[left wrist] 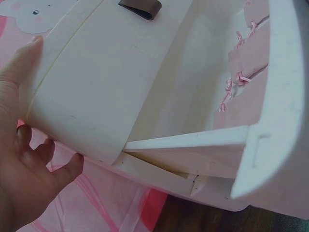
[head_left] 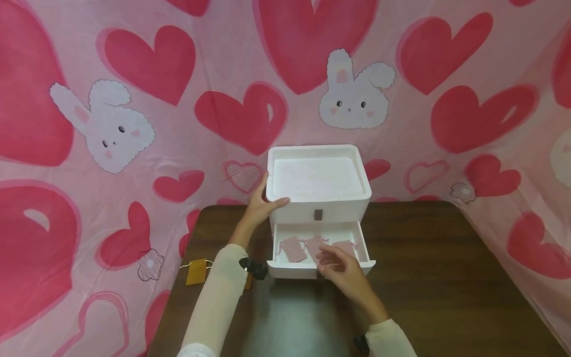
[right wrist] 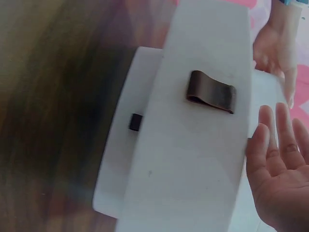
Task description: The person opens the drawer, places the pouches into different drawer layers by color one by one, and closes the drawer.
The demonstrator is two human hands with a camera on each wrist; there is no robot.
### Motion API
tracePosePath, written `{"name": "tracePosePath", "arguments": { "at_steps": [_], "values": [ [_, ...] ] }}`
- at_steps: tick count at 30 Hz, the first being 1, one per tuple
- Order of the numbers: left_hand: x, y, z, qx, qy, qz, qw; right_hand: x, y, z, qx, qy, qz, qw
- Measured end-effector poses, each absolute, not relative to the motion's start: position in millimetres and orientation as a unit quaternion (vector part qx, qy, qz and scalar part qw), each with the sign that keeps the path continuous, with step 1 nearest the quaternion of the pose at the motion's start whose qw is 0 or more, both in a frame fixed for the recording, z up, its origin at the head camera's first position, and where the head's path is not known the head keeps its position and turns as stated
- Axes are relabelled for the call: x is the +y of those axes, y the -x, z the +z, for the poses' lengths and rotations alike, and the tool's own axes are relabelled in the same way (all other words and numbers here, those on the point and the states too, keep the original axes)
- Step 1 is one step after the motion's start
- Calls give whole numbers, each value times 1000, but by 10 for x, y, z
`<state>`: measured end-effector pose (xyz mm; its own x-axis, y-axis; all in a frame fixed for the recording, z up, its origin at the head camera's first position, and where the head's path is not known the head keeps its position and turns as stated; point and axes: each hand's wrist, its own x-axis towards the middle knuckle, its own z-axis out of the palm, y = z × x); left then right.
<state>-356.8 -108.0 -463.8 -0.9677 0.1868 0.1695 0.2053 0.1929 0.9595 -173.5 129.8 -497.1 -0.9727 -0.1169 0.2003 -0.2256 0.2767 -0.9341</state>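
A white drawer unit stands on the table with its lower drawer pulled out. My left hand holds the unit's upper left corner, thumb on the front and the other fingers along the side. Inside the drawer lie three pink drawstring pouches, side by side. Over the drawer's front edge hovers my right hand, partly covering the middle and right pouches. Its fingers look nearly straight in the right wrist view, with nothing held. A brown pull tab sits on the drawer front.
A yellow drawstring pouch lies on the dark wooden table at the left. Something small and brown is mostly hidden by the left forearm. Behind the table hangs a pink cloth with hearts and rabbits.
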Motion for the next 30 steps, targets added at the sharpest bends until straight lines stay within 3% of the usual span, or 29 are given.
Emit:
{"name": "tracePosePath", "arguments": {
  "at_steps": [7,15,30],
  "values": [
    [-1076,3565,-4635,-774,123,-621,4,1355,1632,-5071,-767,-134,626,30],
    [-1077,3566,-4631,-775,124,-620,5,1448,1550,-5273,-691,-195,694,-56],
    [-1082,3581,-4629,-759,132,-637,-16,1497,1539,-5646,-694,-88,682,-212]
  ]
}}
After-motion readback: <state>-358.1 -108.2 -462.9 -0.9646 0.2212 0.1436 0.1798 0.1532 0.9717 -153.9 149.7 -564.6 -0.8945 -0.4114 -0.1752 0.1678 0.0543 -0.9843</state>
